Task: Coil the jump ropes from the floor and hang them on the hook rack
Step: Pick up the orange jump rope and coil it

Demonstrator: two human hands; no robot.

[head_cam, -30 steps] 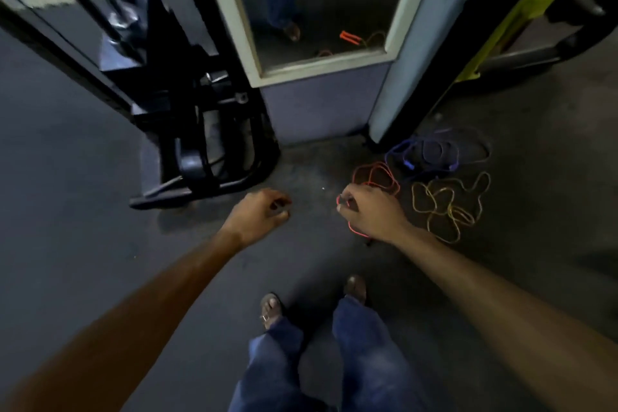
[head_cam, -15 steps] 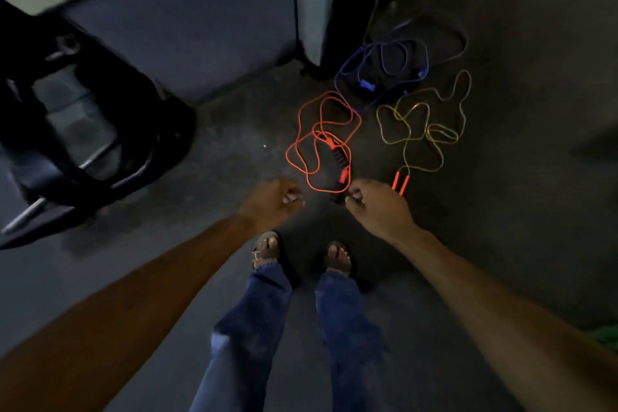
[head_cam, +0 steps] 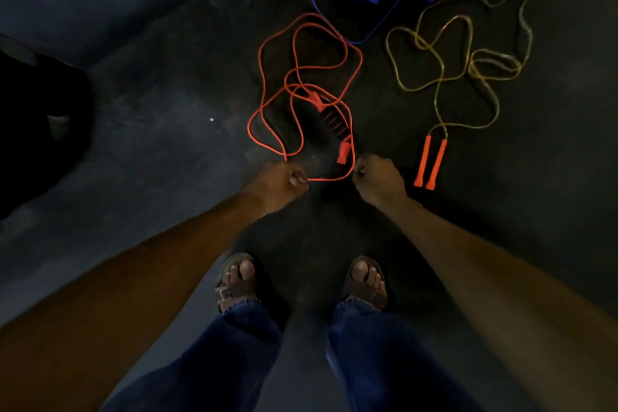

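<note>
Nearest me, two sandalled feet (head_cam: 238,281) and blue denim legs (head_cam: 214,354) stand on the dark, rough floor (head_cam: 150,130). Ahead of them I see both forearms reaching forward. The left hand (head_cam: 279,185) is curled closed, fingers pinching the orange jump rope (head_cam: 329,179), whose thin cord spans straight across to the right hand (head_cam: 379,181), likewise closed in a fist around the same cord. Just beyond the knuckles, between the two hands, lie that rope's ribbed black-and-orange handles (head_cam: 334,125); its remaining cord sprawls in loose overlapping loops on the floor. Right of the right hand, close beside it but apart, lies the yellow jump rope (head_cam: 438,77), translucent, with two smooth orange handles (head_cam: 431,162) side by side. Farthest, the blue jump rope (head_cam: 337,23) lies tangled at the frame's top edge. I can read no writing anywhere.
</note>
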